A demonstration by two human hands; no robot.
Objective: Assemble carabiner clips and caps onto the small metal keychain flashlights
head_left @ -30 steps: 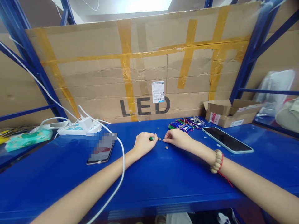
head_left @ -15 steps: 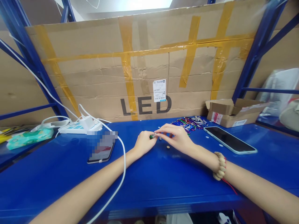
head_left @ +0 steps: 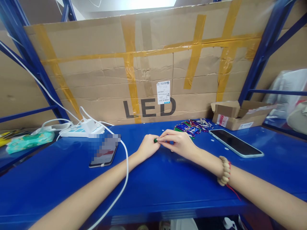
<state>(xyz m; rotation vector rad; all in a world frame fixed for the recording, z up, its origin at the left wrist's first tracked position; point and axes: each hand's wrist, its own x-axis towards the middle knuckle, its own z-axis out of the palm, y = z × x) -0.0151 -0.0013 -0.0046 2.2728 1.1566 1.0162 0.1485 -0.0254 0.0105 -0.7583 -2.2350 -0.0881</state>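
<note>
Above the middle of the blue table, my left hand (head_left: 148,147) is closed around a small green metal tube (head_left: 155,140). Only the tube's green end shows past the fingers. My right hand (head_left: 177,142) meets it from the right, thumb and fingertips pinched together at that end. Whatever sits between those fingertips is too small and covered to make out. Behind my right hand lies a pile of slim coloured metal tubes (head_left: 192,127) in green, blue, red and purple. A beaded bracelet (head_left: 224,171) circles my right wrist.
A phone in a pale case (head_left: 236,143) lies right of the pile, before an open cardboard box (head_left: 236,119). At left are another phone (head_left: 105,153), a white power strip (head_left: 82,131) and a green packet (head_left: 31,142). A white cable (head_left: 126,172) crosses above my left forearm.
My right fingertips have moved slightly left and closed over the tube's end, covering its silver tip. The small round disc on the table is now mostly hidden behind my right hand.
</note>
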